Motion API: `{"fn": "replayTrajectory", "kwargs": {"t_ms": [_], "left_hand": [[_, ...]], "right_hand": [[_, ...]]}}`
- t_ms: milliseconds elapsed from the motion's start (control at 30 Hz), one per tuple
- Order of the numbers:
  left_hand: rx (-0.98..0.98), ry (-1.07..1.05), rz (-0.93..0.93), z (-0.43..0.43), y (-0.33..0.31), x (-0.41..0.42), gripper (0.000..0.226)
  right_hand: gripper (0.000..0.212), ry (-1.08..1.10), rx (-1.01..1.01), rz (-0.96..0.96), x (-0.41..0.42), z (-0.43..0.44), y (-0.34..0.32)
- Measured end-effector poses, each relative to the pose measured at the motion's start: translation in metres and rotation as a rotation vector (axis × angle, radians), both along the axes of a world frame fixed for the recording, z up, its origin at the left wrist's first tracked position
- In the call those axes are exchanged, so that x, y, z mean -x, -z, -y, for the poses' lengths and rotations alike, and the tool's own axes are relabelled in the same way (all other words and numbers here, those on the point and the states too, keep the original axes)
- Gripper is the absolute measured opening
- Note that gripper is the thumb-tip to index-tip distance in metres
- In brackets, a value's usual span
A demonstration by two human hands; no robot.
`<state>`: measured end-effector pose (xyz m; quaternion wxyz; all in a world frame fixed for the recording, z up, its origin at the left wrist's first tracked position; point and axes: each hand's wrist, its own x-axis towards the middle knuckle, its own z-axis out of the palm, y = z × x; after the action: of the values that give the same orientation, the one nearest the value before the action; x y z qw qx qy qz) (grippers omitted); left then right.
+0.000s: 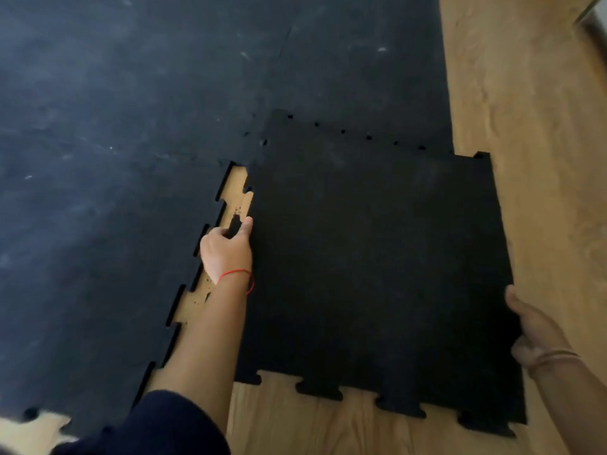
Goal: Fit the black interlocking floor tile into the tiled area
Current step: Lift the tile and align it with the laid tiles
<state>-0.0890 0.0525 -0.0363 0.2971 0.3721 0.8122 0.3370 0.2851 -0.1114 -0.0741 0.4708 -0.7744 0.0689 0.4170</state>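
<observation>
A loose black interlocking tile [377,264] lies skewed on the wooden floor, its far edge overlapping the laid black tiled area [131,126]. A wedge of bare wood [230,205] shows between its left toothed edge and the laid tiles. My left hand [226,247] grips the tile's left edge, thumb on top and fingers curled under. My right hand [532,326] holds the tile's right edge near the front corner, thumb resting on the top face. Jigsaw tabs run along the tile's near edge.
Light wooden floor [532,126] runs along the right side and in front of the tile. A metal object [594,21] sits at the top right corner. The laid tiles' toothed edge runs down the left towards me.
</observation>
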Motion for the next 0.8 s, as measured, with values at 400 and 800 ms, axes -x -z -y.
{"fn": "replayTrajectory", "kwargs": {"t_ms": [400,800], "left_hand": [[0.174,-0.09,-0.192,0.055,0.032,0.102,0.05],[0.079,-0.206,-0.219,0.06,0.038,0.094,0.048]], "right_hand": [[0.071,-0.229,0.246,0.181,0.103,0.028,0.023],[0.068,-0.073,0.284,0.029,0.083,0.01,-0.021]]}}
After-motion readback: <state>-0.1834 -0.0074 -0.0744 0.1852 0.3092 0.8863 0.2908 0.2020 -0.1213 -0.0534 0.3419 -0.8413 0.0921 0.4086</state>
